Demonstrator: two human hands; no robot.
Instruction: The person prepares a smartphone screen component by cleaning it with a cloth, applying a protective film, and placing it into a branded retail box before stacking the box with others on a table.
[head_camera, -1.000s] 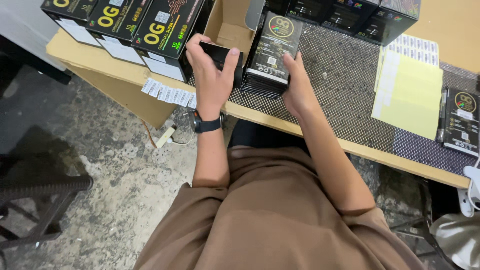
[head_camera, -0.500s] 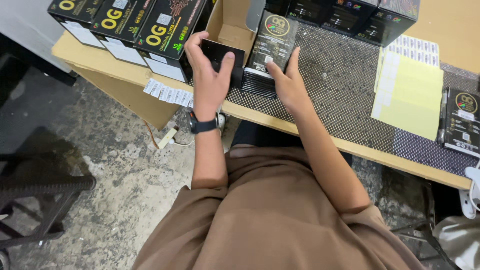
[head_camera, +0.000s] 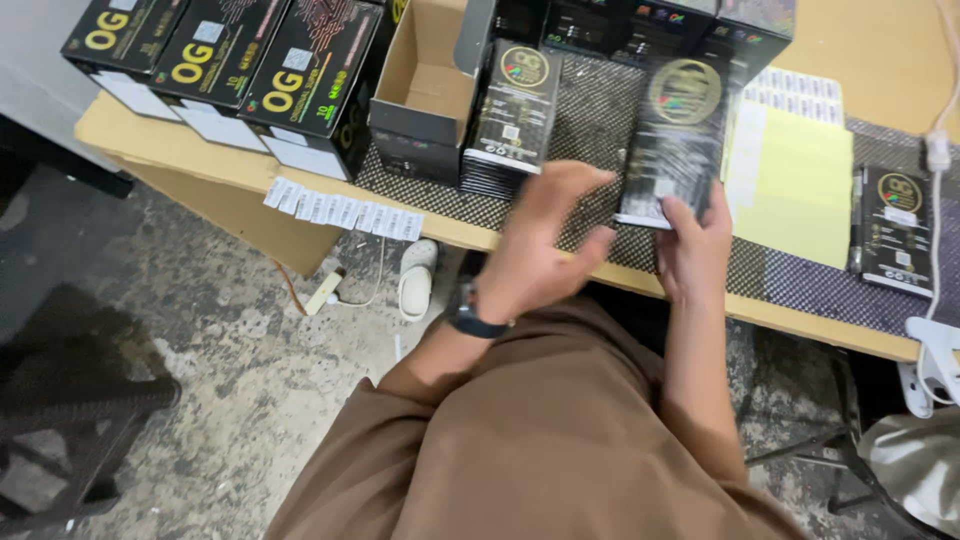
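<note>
My right hand (head_camera: 695, 250) grips the lower end of a flat black package with a gold round emblem (head_camera: 675, 140), held just above the dark woven mat (head_camera: 600, 110). My left hand (head_camera: 545, 250) is blurred beside it, fingers apart and holding nothing, close to the package's left edge. A black watch sits on that wrist. A stack of similar black packages (head_camera: 515, 115) lies on the mat to the left, next to a small open cardboard box (head_camera: 425, 95).
Large black cartons with yellow lettering (head_camera: 230, 70) line the table's left end. A strip of white labels (head_camera: 345, 210) hangs over the table edge. A yellow sheet (head_camera: 790, 185) and another black package (head_camera: 895, 230) lie at right. A white sandal (head_camera: 415, 280) rests on the concrete floor.
My right hand lifted one black package off the stack and carried it right. My left hand left the open box and swung right toward the package.
</note>
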